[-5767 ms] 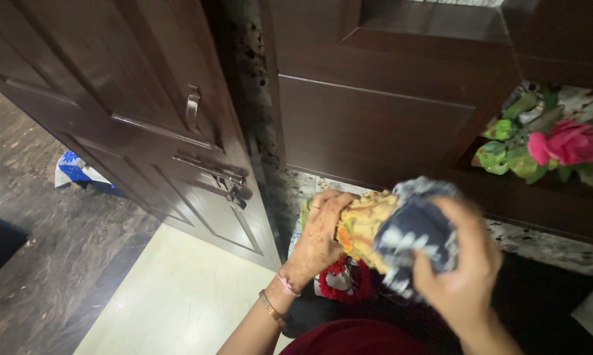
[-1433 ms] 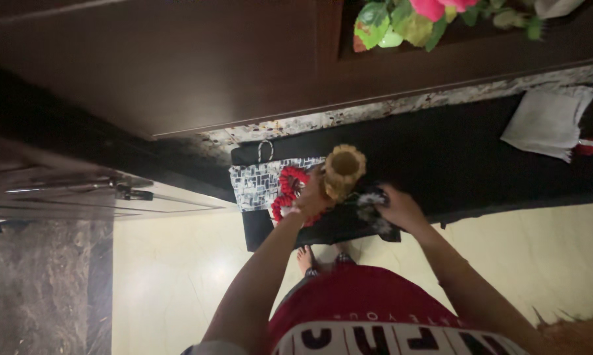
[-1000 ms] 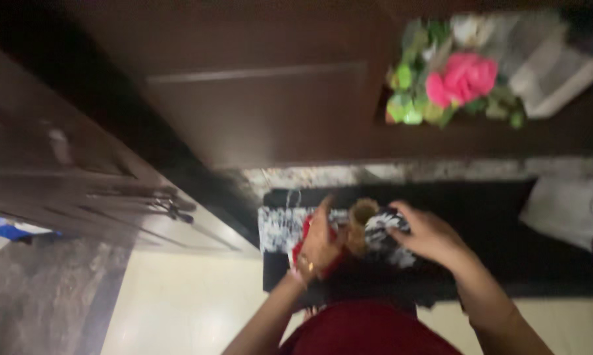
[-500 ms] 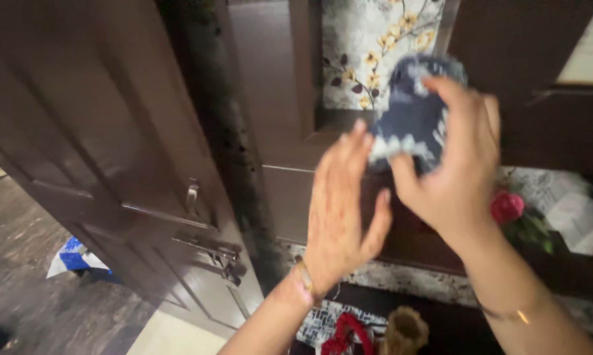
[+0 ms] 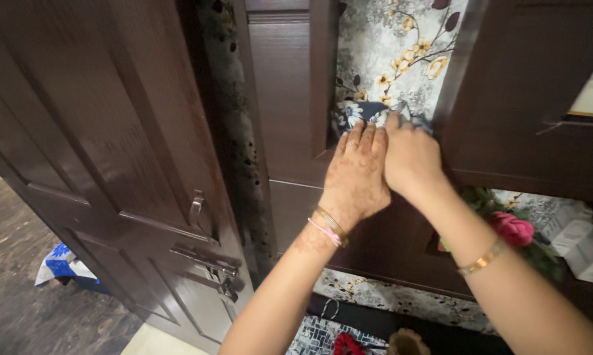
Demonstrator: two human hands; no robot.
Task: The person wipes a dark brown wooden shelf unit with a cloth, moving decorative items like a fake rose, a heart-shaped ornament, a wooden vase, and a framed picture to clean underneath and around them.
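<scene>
Head camera, looking at a dark brown wooden cabinet with an open niche in the upper centre of the frame. Both hands are raised to the lower edge of that niche. Left hand lies flat, fingers together and extended, palm pressed down; a ring shows on one finger, bangles at the wrist. Right hand sits just beside it, touching it, fingers curled forward over a dark blue and white cloth. Cloth is bunched at the bottom of the niche, mostly hidden under the fingertips of both hands; whether the right hand pinches it or only presses on it, I cannot tell. Back wall of the niche is floral paper, grey with yellow blossoms. Left of the frame: a dark panelled door with a metal latch. Lower right: a pink flower with green leaves in a lower recess. Bottom centre: a tan vase rim beside something red, both partly cut off.
</scene>
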